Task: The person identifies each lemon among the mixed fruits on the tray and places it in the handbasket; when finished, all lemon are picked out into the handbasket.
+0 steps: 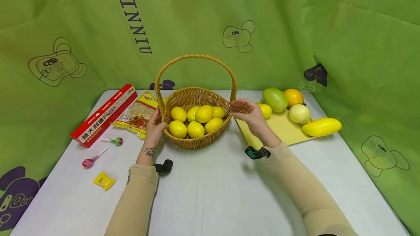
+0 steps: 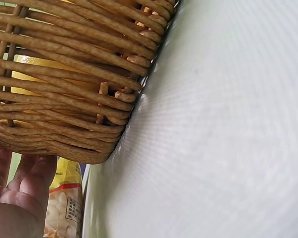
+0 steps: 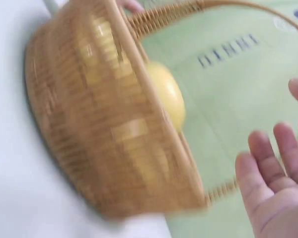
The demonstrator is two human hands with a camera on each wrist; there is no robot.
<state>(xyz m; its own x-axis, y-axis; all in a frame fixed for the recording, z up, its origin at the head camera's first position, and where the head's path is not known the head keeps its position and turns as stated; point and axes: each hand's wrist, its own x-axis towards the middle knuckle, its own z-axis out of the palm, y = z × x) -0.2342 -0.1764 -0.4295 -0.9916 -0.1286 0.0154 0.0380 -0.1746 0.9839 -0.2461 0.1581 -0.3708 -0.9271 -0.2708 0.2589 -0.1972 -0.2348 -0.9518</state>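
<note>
Several yellow lemons (image 1: 195,129) lie in a wicker basket (image 1: 197,143) with a tall arched handle (image 1: 197,56). At its left end my left hand (image 1: 154,130) holds the basket, thumb by the rim and fingers beside the handle base. The left wrist view shows those fingers (image 2: 32,173) against the woven wall, partly hidden by it. My right hand (image 1: 247,114) is by the basket's right end, fingers relaxed and holding nothing. In the right wrist view that hand (image 3: 283,193) shows its palm beside the handle base, with one lemon (image 3: 167,94) rising above the rim.
On the left lie a red pasta box (image 1: 105,115), a yellow food packet (image 1: 132,115), two lollipops (image 1: 88,162) and a small yellow wrapped sweet (image 1: 104,181). A yellow tray (image 1: 279,132) on the right bears another lemon (image 1: 265,110), a mango (image 1: 321,127) and other fruit. Green cloth (image 1: 197,10) hangs behind.
</note>
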